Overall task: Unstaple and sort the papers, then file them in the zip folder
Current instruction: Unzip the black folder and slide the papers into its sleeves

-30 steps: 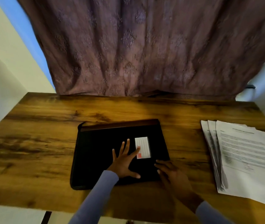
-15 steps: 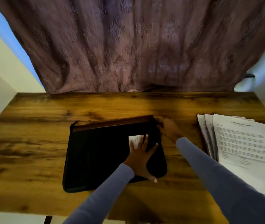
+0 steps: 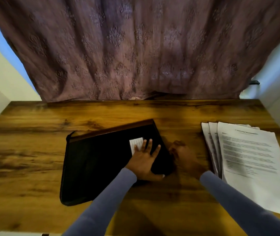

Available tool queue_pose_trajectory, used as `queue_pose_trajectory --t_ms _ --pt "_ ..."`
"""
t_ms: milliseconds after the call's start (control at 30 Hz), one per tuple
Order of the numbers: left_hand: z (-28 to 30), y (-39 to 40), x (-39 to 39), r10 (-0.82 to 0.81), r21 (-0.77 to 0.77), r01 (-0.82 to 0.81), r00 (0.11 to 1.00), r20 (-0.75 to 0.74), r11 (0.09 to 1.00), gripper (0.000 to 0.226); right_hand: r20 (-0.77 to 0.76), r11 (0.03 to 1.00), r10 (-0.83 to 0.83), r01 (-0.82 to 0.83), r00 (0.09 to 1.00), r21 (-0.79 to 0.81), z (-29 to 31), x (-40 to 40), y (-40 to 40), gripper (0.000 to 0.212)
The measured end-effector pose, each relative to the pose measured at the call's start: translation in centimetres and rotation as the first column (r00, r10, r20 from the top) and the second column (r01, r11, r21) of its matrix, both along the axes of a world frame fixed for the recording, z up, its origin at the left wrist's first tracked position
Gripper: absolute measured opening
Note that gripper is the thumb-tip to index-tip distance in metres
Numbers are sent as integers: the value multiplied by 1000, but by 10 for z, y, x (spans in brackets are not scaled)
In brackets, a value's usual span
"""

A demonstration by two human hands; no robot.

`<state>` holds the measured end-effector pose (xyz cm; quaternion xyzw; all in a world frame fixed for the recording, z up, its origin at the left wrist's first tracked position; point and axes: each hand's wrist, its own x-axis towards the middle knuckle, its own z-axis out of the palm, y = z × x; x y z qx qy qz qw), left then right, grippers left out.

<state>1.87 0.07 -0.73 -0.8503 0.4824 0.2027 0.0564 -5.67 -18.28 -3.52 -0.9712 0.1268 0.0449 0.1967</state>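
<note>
Zip folder (image 3: 101, 167) — under left hand's (image 3: 143, 160) flat fingers (image 3: 148, 145).

My right hand (image 3: 183, 155) is smeared by motion at the folder's three o'clock edge, so I can't tell whether its fingers grip anything. My left hand (image 3: 144, 159) covers the near right part of the zip folder (image 3: 98, 167) and one corner of its white label (image 3: 135, 144), whose lines are too small to read. The papers (image 3: 248, 160) at three o'clock are blurred, their print unreadable, and the lower sheets show only as slivers. The tabletop (image 3: 33, 142) runs out of view at six o'clock.
</note>
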Motion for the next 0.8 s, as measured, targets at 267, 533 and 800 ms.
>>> queue_pose_trajectory --t_ms 267,533,800 --pt "2 -39 18 99 -36 -97 993 65 995 104 171 963 -190 149 967 226 5 -54 24 9" --pt "9 1 37 0 -4 -1 976 -216 1000 108 21 924 -352 344 936 167 -8 -55 29 16" --pt "-14 88 49 11 141 -4 998 -55 990 129 43 904 -418 411 907 115 6 -28 -2 16"
